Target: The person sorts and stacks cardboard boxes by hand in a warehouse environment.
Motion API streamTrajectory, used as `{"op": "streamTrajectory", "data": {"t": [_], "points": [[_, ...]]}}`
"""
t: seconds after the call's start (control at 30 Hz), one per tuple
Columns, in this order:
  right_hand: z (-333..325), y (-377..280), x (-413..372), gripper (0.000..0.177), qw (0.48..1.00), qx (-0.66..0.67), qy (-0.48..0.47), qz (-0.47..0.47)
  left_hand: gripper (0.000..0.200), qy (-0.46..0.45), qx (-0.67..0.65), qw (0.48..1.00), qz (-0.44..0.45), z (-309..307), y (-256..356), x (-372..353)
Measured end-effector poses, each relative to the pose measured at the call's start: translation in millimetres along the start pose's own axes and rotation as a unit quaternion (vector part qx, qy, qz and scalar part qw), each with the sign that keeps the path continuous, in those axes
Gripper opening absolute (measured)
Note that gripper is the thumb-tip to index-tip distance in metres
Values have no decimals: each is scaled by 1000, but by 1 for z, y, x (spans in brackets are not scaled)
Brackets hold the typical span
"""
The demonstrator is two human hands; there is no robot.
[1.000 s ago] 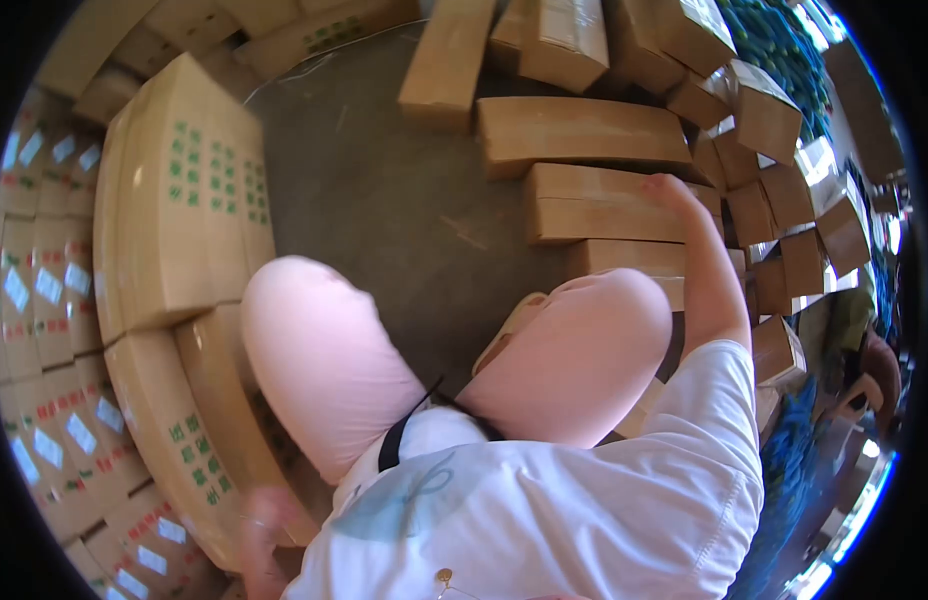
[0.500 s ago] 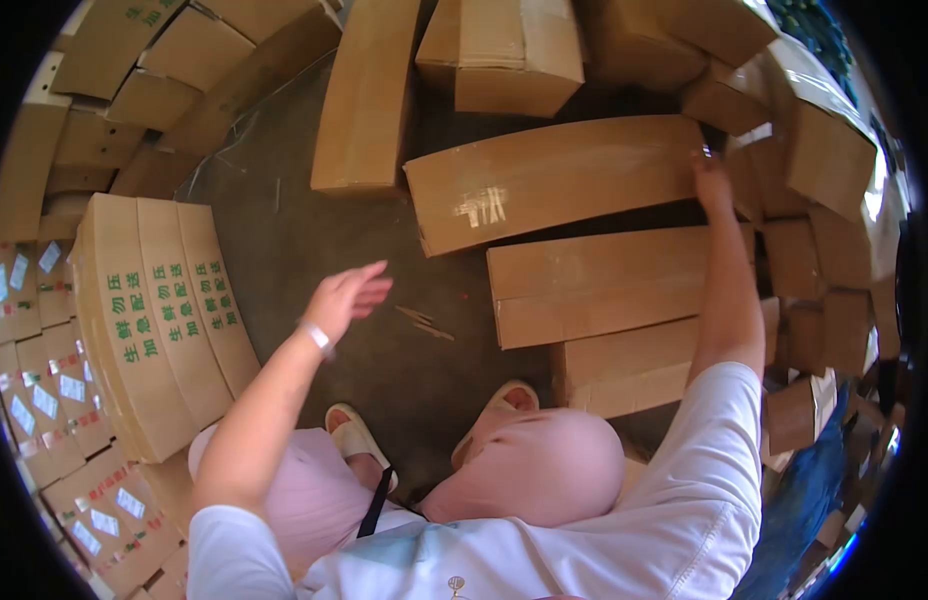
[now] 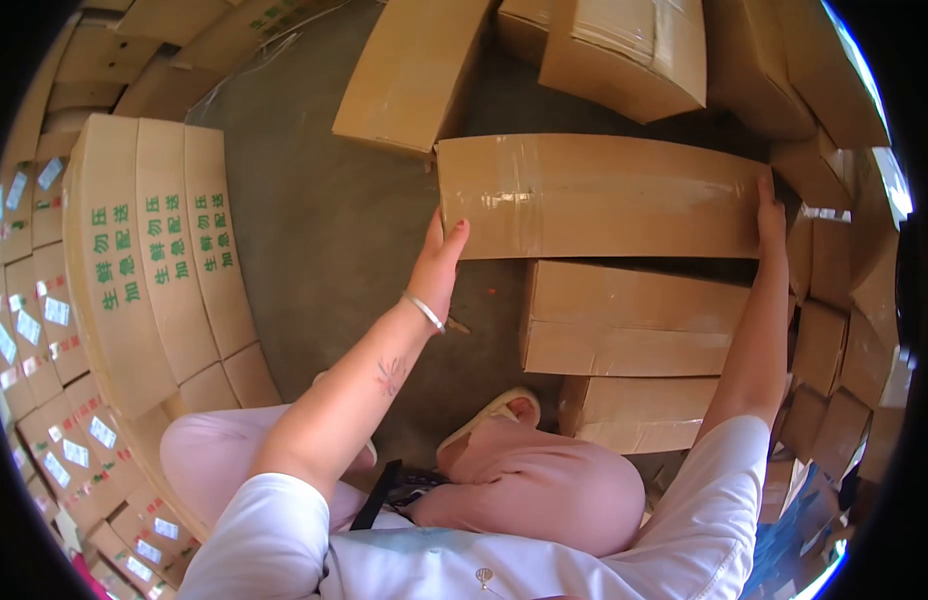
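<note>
A long brown cardboard box lies crosswise in front of me, with a shiny strip of clear tape near its left end. My left hand grips its left end, thumb along the near edge and the other fingers partly hidden behind the end. At the opposite end, my right hand holds the box, its fingers against the right side. Closer to me lie a second long box and, nearer still, a third box, partly behind my right arm.
Three upright cartons with green printing stand together at left, beside stacked boxes with white labels. Further boxes lie at the far side. More cartons are piled at right. Dark floor shows between them.
My left hand has moved from the air to the box's left end. The box now lies straighter across, with both hands on it. My view has shifted.
</note>
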State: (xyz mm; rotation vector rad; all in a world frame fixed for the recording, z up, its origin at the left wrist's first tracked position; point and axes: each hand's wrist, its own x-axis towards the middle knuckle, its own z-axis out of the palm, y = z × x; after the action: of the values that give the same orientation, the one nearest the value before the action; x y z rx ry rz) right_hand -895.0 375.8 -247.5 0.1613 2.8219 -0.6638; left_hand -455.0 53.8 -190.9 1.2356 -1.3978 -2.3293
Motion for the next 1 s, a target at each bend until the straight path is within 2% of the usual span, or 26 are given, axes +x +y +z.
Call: {"op": "streamTrajectory", "data": {"t": [0.03, 0.1, 0.17, 0.2, 0.27, 0.33, 0.37, 0.4, 0.47, 0.53, 0.57, 0.6, 0.63, 0.67, 0.7, 0.73, 0.8, 0.87, 1.0], "points": [[-1, -6, -8, 94, 1000, 9, 4, -4, 71, 7, -3, 1000, 4, -3, 4, -6], [-14, -20, -36, 94, 1000, 15, 7, -10, 71, 63, 12, 995, -70, -9, 10, -22], [-38, -56, -77, 89, 993, 107, 16, -38, 71, 61, 5, 997, -39, -12, 26, -38], [-51, -61, -87, 89, 993, 108, 18, -45, 71, 59, -1, 998, -13, -14, 33, -48], [-81, -75, -107, 81, 986, 99, 48, -125, 68, 80, -12, 996, 29, -19, 47, -66], [-122, -95, -145, 73, 973, 128, 75, -175, 64, 187, -9, 982, 27, -26, 71, -96], [-142, -113, -175, 72, 972, 126, 75, -181, 58, 207, -40, 974, 82, -28, 84, -112], [-159, -124, -196, 71, 969, 124, 95, -190, 53, 161, -51, 979, 119, -34, 104, -134], [-190, -140, -232, 67, 957, 129, 133, -222, 52, 178, -61, 967, 171, -49, 134, -180], [-217, -152, -264, 64, 935, 153, 149, -284, 52, 189, -78, 942, 267, -70, 150, -235], [-225, -162, -280, 62, 918, 178, 153, -320, 52, 206, -89, 931, 289, -84, 157, -268], [-229, -179, -298, 60, 899, 200, 152, -358, 55, 265, -87, 911, 304, -102, 158, -300], [-232, -200, -329, 59, 889, 274, 110, -350, 53, 274, -87, 895, 342, -118, 160, -337], [-234, -222, -365, 58, 876, 340, 66, -336, 52, 306, -89, 875, 365, -132, 157, -373], [-234, -243, -409, 56, 859, 343, 62, -376, 51, 338, -89, 854, 387, -145, 154, -408], [-231, -258, -435, 54, 838, 338, 51, -426, 51, 360, -96, 840, 394, -157, 144, -443], [-221, -292, -474, 52, 782, 324, 16, -532, 50, 454, -202, 753, 431, -181, 120, -511], [-197, -335, -565, 53, 712, 308, 4, -631, 48, 476, -206, 719, 462, -214, 82, -573], [-129, -381, -718, 58, 681, 194, -59, -704, 39, 610, -226, 665, 368, -234, -7, -670]]}}
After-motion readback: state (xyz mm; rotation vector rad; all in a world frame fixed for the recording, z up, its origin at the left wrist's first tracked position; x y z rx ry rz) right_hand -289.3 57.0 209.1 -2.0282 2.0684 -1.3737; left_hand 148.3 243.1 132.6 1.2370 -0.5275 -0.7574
